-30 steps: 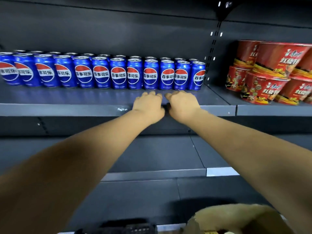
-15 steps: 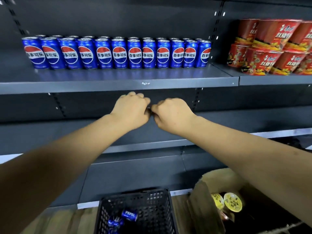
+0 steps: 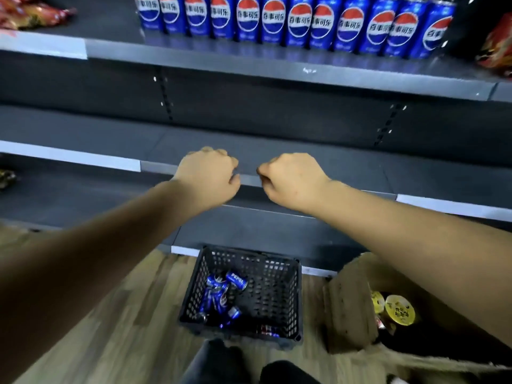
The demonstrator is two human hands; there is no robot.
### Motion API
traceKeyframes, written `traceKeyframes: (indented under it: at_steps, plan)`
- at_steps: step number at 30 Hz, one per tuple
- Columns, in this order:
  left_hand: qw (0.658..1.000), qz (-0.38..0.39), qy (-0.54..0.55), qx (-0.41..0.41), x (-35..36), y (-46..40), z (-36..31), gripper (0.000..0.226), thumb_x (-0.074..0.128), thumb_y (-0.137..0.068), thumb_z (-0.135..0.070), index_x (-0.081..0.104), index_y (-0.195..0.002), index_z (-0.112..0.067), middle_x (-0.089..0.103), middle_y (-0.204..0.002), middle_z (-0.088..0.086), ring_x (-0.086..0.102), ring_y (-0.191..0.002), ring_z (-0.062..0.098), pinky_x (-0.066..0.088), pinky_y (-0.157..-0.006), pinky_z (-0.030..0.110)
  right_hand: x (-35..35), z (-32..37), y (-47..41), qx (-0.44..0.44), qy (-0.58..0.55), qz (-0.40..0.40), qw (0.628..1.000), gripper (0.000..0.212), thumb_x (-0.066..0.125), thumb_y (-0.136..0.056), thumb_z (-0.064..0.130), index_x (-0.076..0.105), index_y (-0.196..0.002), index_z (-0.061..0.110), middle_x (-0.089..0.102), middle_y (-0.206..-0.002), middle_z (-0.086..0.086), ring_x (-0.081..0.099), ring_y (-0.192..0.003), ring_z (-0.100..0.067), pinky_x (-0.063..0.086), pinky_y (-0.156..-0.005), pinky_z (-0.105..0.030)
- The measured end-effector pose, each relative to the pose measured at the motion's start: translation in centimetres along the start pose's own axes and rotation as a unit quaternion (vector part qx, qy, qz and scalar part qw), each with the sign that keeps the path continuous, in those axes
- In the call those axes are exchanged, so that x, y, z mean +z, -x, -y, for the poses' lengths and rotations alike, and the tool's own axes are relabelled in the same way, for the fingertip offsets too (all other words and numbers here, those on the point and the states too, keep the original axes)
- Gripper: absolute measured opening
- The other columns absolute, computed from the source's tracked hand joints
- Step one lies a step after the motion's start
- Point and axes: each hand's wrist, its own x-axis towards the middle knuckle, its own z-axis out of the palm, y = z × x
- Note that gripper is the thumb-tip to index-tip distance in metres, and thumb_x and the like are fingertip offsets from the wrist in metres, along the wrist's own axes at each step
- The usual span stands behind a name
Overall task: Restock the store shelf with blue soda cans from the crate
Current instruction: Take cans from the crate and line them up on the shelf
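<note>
While both bare arms reach forward over the floor, the left hand point(image 3: 208, 173) and the right hand point(image 3: 293, 177) hang side by side, a small gap between them, in front of the edge of the middle shelf point(image 3: 83, 159). Each hand has its fingers curled into a loose fist with the knuckles up, and nothing shows inside either one. On the upper shelf point(image 3: 249, 66) a row of blue soda cans point(image 3: 299, 22) stands upright, packed side by side with labels facing out; red snack packets point(image 3: 33, 12) lie at its far left and more red packaging point(image 3: 496, 48) at its far right. Below the hands, on the wooden floor point(image 3: 124, 314), sits a black plastic crate point(image 3: 277, 275) with several loose blue cans point(image 3: 219, 295) lying tumbled in its left part. Just to the right of the crate stands an open cardboard box point(image 3: 349, 306) holding yellow-lidded cups point(image 3: 399, 313).
</note>
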Motion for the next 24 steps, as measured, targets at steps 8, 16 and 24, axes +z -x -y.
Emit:
traceKeyframes:
  at_steps: [8, 16, 24]
  plan:
    - [0.999, 0.009, 0.034, -0.014, 4.1, 3.7, 2.3, 0.030, 0.039, -0.094, -0.030, 0.060, -0.105, -0.011, 0.058, -0.110, 0.009, 0.052, -0.107, 0.028, 0.042, -0.082, 0.033, 2.7, 4.2, -0.1, -0.009, -0.011, 0.043, 0.999, 0.024, 0.036, -0.096, 0.023, 0.056, -0.105, 0.014, 0.063, -0.108, -0.009, 0.059, -0.097, -0.032, 0.032, -0.065, -0.031]
    - [0.994, 0.089, 0.060, -0.005, 6.5, 4.8, 9.8, 0.034, 0.039, -0.095, -0.033, 0.059, -0.116, -0.013, 0.059, -0.117, 0.010, 0.054, -0.109, 0.029, 0.045, -0.084, 0.034, 5.4, 8.5, -5.3, 0.002, -0.132, 0.150, 0.980, 0.023, 0.045, -0.093, 0.023, 0.063, -0.105, 0.016, 0.065, -0.097, -0.012, 0.059, -0.093, -0.032, 0.045, -0.068, -0.032]
    - [0.970, 0.200, 0.141, 0.017, 11.1, 5.1, 16.7, 0.037, 0.043, -0.095, -0.036, 0.056, -0.124, -0.016, 0.060, -0.120, 0.007, 0.055, -0.110, 0.027, 0.042, -0.083, 0.030, 10.3, 13.2, -8.4, 0.096, -0.290, 0.166, 0.938, 0.027, 0.053, -0.093, 0.018, 0.065, -0.117, 0.015, 0.067, -0.113, -0.006, 0.059, -0.106, -0.023, 0.043, -0.095, -0.025]
